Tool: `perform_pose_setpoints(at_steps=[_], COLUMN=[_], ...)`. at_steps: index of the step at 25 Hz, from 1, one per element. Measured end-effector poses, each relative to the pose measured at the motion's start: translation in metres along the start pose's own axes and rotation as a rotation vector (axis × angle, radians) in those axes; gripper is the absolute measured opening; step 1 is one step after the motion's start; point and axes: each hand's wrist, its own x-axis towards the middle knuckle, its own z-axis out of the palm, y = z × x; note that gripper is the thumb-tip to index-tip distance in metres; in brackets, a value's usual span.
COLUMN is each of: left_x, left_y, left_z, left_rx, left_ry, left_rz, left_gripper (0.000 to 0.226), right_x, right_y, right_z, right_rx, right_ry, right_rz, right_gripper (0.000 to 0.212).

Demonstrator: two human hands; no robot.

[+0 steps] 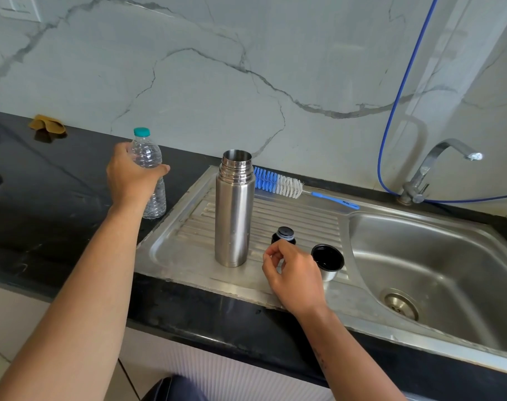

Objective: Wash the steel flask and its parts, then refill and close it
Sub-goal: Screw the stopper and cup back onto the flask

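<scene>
Steel flask [234, 209] stands upright and uncapped on the ribbed drainboard [298, 218] of the sink [420, 256], mouth open to the air. Whether there is water inside cannot be seen from this angle.

Your left hand [128, 175] grips a clear plastic water bottle [151, 175] on the black worktop [44, 183], just left of the drainboard; fingers are curled round its upper body, thumb side toward the flask. The teal cap [141, 131] is on, and the bottle's base appears to rest on the worktop.

Your right hand [293, 273] hovers low over the drainboard beside the black stopper [284, 235], fingers loosely curled, thumb and forefinger close together. Whether they touch the stopper cannot be told; it sits just behind the fingertips, partly hidden.

The cup lid [327, 261] lies to the right of that hand, black lining facing up, at the edge where the drainboard meets the basin.

Bottle brush [278, 185], blue and white bristles, lies behind the flask along the back rim. Tap [437, 169] shows no running water. A brown cloth [46, 124] sits far back on the worktop.

Progress, as a judgement: flask and parts are laid out apart and the brush is put down, so washing looks finished. Refilling looks to be the step in hand, since you hold the capped bottle. Left to do: uncap the bottle, pour into the flask, seat the stopper, screw on the cup lid.
</scene>
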Motion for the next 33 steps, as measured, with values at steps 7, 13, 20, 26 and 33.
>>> perform_pose_setpoints(at_steps=[7,13,20,26,33], left_x=[-0.039,-0.114,-0.142,-0.143,-0.144], left_y=[0.023,0.046,0.017,0.017,0.018], left_z=[-0.005,0.035,0.051,0.051,0.053], left_rx=[0.065,-0.535,-0.348,-0.34,-0.364], left_ry=[0.409,-0.102,-0.44,-0.435,-0.416], left_rz=[0.32,0.402,0.344,0.306,0.304], left_gripper=[0.068,0.051,0.067,0.07,0.071], right_x=[0.001,0.014,0.083,0.103,0.134], right_y=[0.001,-0.009,-0.008,-0.005,-0.074], right_z=[0.0,-0.008,-0.028,-0.038,-0.075], right_rx=[0.044,-0.08,-0.586,-0.548,0.376], right_ry=[0.038,0.153,-0.565,-0.662,0.108], right_rz=[0.029,-0.008,0.022,-0.024,0.083], right_gripper=[0.006,0.017,0.063,0.06,0.036])
